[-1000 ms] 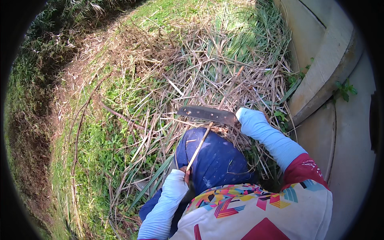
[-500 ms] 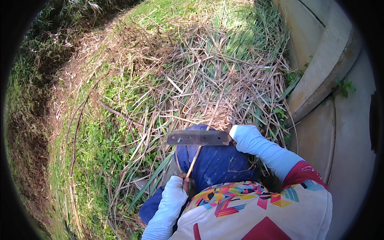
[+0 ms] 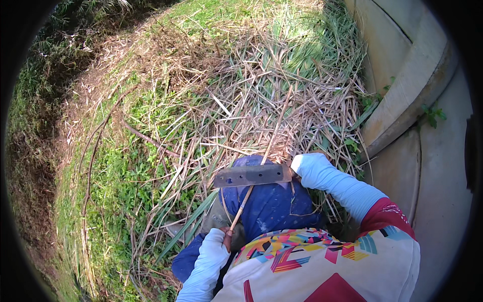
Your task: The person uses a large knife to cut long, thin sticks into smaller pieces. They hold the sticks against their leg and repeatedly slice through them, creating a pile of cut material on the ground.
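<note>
My left hand (image 3: 227, 238), in a pale sleeve, is closed around the lower end of a long thin dry stalk (image 3: 245, 203). The stalk slants up and away across my blue trouser knee (image 3: 276, 204) to the cut stems beyond. At the right of that knee my right hand (image 3: 295, 174) grips one end of a flat dark metal blade (image 3: 251, 174) with several holes in it. The blade lies crosswise over the stalk; whether they touch I cannot tell. Sleeve and blade hide most of the right fingers and any handle.
Dry and green cut stalks (image 3: 261, 95) are heaped ahead. A curved concrete structure (image 3: 410, 90) rises on the right. Low green plants (image 3: 136, 181) grow at left, with a bent bare branch (image 3: 90, 176) among them. Dark brush (image 3: 30, 100) stands farther left.
The blade has shifted slightly right and down, and its outer end now tilts a little lower. My left hand has moved slightly down and left, still on the stalk.
</note>
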The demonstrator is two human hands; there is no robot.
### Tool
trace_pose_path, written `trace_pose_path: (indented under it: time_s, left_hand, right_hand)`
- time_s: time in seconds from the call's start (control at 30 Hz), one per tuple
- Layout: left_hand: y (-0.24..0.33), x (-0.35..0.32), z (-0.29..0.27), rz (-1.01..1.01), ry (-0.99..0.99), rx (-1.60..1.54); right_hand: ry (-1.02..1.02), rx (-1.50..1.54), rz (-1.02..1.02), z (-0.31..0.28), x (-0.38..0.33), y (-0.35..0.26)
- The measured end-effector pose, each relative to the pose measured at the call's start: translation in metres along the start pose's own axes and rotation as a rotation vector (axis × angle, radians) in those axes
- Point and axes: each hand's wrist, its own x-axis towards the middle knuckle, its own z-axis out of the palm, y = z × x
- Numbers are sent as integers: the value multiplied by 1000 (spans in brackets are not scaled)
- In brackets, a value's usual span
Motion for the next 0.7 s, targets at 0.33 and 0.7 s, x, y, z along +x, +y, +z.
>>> trace_pose_path:
  time_s: [0.33,0.7]
  left_hand:
    - [-13,-5,-16,-196,-160,-222]
    - [-23,10,-24,-353,-345,-622]
  right_hand:
    - [469,217,361,-1,23,61]
    - [415,203,370,14,22,65]
